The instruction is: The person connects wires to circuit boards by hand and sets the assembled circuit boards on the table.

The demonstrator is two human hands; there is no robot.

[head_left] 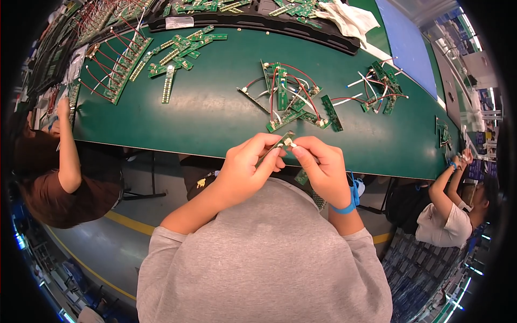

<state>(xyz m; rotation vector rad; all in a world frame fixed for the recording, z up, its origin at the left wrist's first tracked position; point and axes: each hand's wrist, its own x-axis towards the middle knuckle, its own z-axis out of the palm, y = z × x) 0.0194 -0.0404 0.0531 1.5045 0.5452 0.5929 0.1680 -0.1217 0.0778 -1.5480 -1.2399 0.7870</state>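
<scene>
My left hand is closed on a narrow green circuit board, held tilted just above the table's near edge. At the board's upper end sits a small white connector. My right hand, with a blue wrist strap, pinches at this connector with thumb and forefinger; its fingertips partly cover it. Below my right hand, another green board piece shows partly, in front of my grey shirt. Beyond my hands lies a loose pile of wired green boards, joined by red, white and black wires.
The green table bears loose board strips at the back left, a wired panel, and another wired cluster at the right. A black tray with boards and a white cloth stands behind. Co-workers sit at both sides.
</scene>
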